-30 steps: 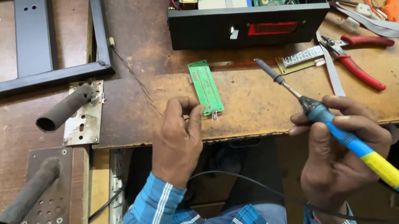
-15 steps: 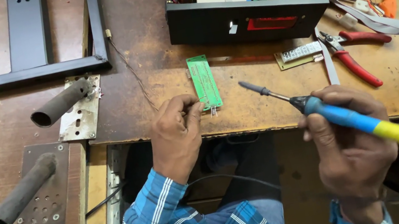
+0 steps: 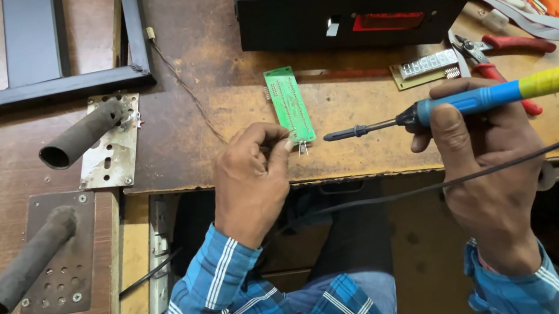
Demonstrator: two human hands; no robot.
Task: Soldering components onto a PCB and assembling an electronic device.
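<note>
A narrow green circuit board (image 3: 289, 104) lies on the worn wooden bench near its front edge. My left hand (image 3: 253, 178) pinches the board's near left corner with its fingertips. My right hand (image 3: 482, 152) grips a soldering iron (image 3: 506, 93) with a blue and yellow handle, held level. Its dark metal tip (image 3: 344, 134) points left and hovers just right of the board's near end, close to small pins there. The iron's black cord (image 3: 452, 180) runs across in front of my body.
A black open box (image 3: 352, 6) with electronics inside stands behind the board. Red-handled pliers (image 3: 499, 53), a small display board (image 3: 424, 67), ribbon cable and small parts lie at the right. Two dark pipes on metal plates (image 3: 84, 134) (image 3: 26, 259) and a black metal frame (image 3: 38, 88) sit at the left.
My right hand has swung the soldering iron from pointing up-left to level and brought its tip down beside the board's near end. My left hand stays on the board.
</note>
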